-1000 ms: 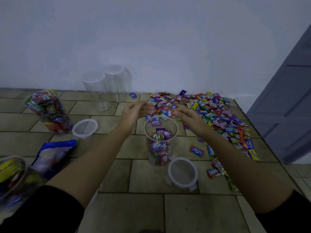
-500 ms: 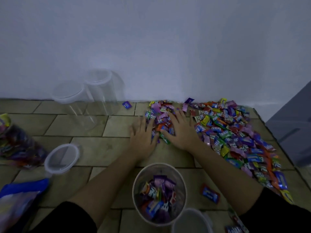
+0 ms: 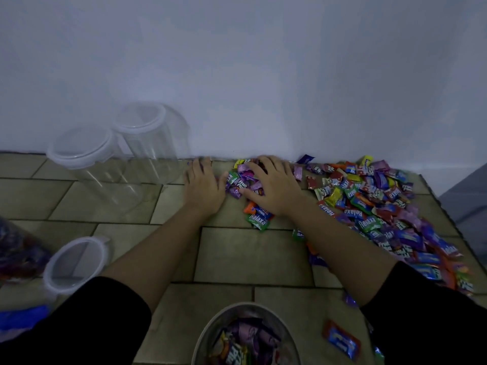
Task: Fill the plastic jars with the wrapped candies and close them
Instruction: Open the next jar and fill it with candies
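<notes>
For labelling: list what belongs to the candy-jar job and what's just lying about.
Job: left hand, right hand, candies, open jar, near empty jar, far empty jar, loose lid, filled jar.
Lying about: blue bag, door.

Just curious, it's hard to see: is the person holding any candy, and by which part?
Nothing is gripped. The right hand lies spread on top of the wrapped candies; the left hand lies flat on the tiles beside them.
</notes>
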